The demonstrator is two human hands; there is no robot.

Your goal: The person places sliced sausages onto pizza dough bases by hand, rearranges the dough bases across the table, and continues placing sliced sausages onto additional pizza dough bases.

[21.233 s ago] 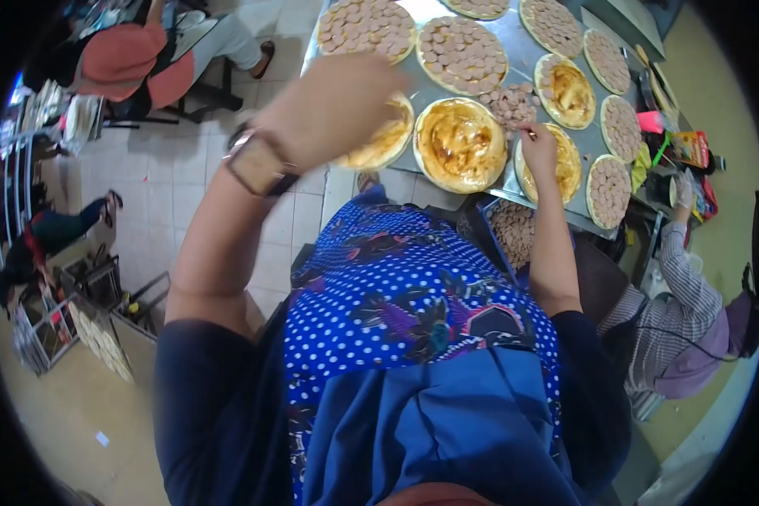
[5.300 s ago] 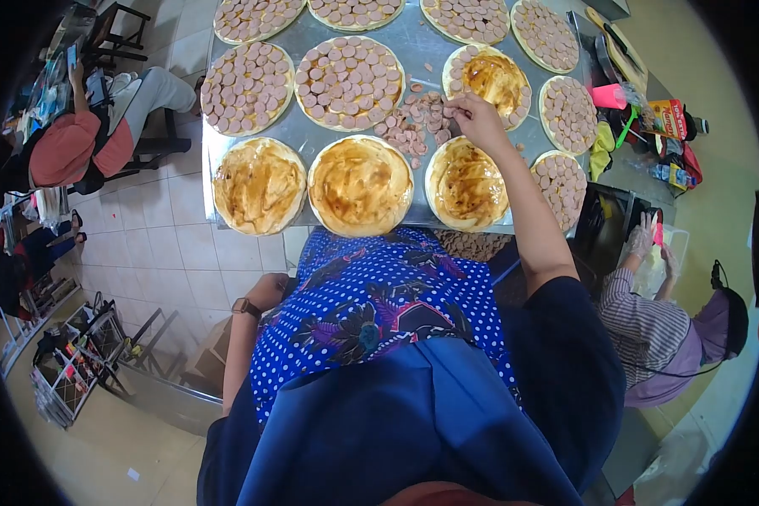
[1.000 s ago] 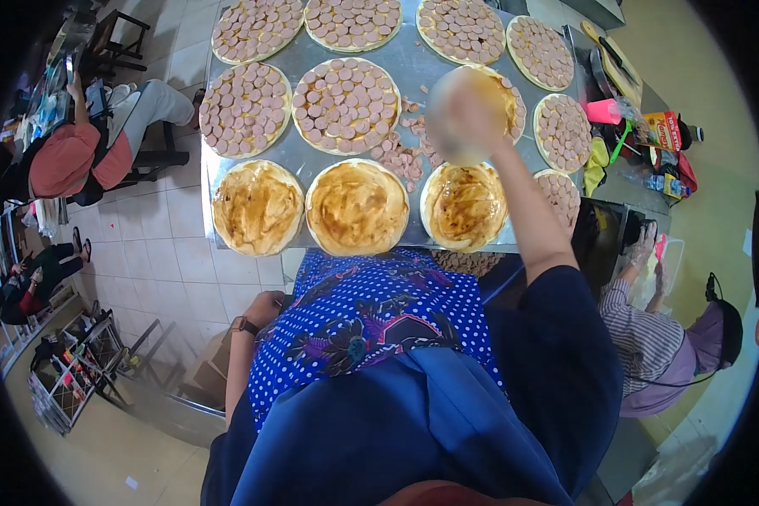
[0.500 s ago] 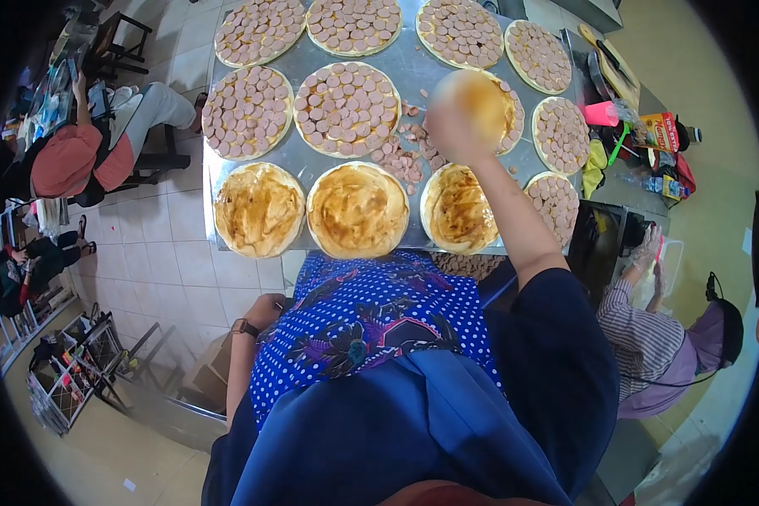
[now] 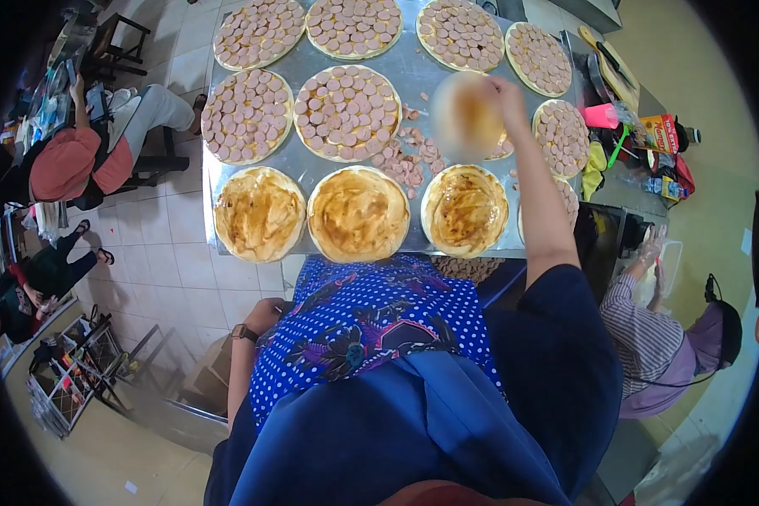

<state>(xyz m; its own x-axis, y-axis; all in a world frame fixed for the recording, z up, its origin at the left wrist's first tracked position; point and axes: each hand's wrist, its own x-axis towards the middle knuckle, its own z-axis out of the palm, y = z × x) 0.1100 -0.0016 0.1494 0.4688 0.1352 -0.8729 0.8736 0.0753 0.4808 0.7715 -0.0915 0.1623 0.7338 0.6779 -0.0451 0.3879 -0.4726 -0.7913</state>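
Observation:
My right hand [image 5: 506, 97] is over the right edge of a sauced round pizza base [image 5: 468, 118], which a blur largely covers. Its fingers are curled together, and what they hold is too small or hidden to name. A loose pile of pink sausage slices [image 5: 409, 160] lies just left of that base. Low beside the blue dotted apron [image 5: 363, 320], my left hand [image 5: 267, 315] is closed, with a watch [image 5: 244, 332] on its wrist; its grip is not clear. Nearest me lie three bases spread with brown sauce: left [image 5: 260, 213], middle [image 5: 358, 213] and right [image 5: 464, 211].
Several bases topped with sausage slices [image 5: 347, 112] cover the metal table [image 5: 413, 80]. To the right, a pink cup [image 5: 600, 115] and packets [image 5: 659, 132] crowd a counter. A gloved co-worker [image 5: 649, 337] stands at right; a seated person [image 5: 67, 164] is at left.
My right hand has crossed from the left side of the blurred base to its right edge, uncovering the front right base. My left hand stays beside the apron.

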